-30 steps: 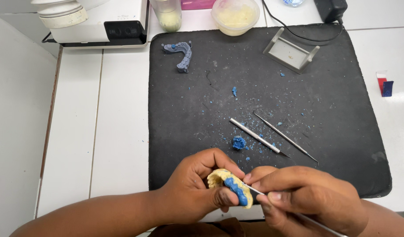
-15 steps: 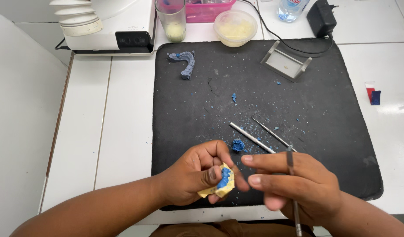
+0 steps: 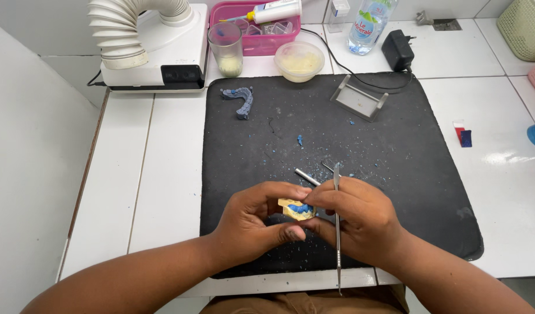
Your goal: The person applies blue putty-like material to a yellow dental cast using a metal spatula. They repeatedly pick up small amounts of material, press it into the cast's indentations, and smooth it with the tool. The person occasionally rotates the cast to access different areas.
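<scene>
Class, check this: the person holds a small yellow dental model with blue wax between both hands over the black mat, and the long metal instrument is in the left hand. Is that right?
Not quite. In the head view the long metal instrument is in the right hand, not the left hand. The rest stands: both hands hold the yellow dental model with blue wax over the black mat.

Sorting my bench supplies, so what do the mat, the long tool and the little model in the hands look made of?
Mat: likely rubber or silicone, matte black, speckled with blue crumbs. Tool: metal, thin, grey sheen. Model: probably yellow plaster, chalky, with blue wax-like filling.
</scene>
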